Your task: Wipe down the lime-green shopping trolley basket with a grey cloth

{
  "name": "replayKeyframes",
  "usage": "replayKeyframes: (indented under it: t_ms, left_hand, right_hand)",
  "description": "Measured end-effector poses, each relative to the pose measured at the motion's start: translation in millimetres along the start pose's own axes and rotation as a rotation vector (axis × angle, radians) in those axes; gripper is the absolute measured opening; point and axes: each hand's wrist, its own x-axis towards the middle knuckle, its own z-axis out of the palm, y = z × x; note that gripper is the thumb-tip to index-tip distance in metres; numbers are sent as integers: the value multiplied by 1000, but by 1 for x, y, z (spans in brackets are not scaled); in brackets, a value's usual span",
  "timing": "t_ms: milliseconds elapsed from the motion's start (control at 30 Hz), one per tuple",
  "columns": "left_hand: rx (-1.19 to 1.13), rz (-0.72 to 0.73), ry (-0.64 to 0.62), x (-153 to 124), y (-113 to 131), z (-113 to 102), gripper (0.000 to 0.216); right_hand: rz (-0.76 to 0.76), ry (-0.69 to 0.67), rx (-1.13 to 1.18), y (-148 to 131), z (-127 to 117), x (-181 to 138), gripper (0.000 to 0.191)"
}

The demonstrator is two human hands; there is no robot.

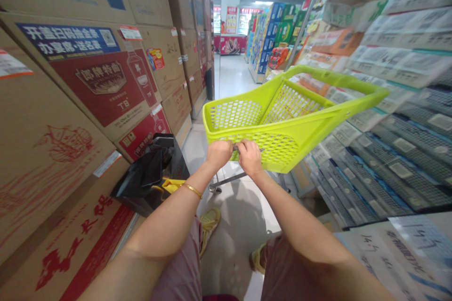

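A lime-green plastic shopping cart [312,124] stands in front of me, its handle raised at the right and its perforated basket facing me. My left hand [221,154] is closed in front of the cart's near lower side, and a gold bracelet circles that wrist. Right beside it, my right hand [250,156] is closed too, fingers curled. A sliver of something small and greyish shows between the hands; what it is stays unclear. Whether the fingers touch the cart cannot be told.
Stacked cardboard cartons [106,89] line the left side. Black bags [151,174] stand at their foot on the left. Shelves of packaged goods [395,150] crowd the right. The pale floor [231,77] runs on between them toward blue and green stacked boxes [271,33].
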Motion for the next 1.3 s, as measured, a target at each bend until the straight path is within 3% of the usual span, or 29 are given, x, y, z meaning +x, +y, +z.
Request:
replayKeyframes:
  t_ms: [267, 600, 1000, 1300]
  left_hand:
    - [0, -3, -8, -2, -1, -3, 34]
    - [8, -3, 6, 0, -1, 1, 37]
    - [-2, -18, 0, 0, 0, 0, 35]
    - [24, 18, 4, 0, -4, 0, 35]
  right_hand:
    - [44, 69, 22, 0, -5, 7, 28]
    - [-108, -140, -59, 1, 17, -17, 23]
    - [70, 235, 103, 0, -10, 19, 30]
    - [-8, 72, 9, 0, 8, 2, 25]
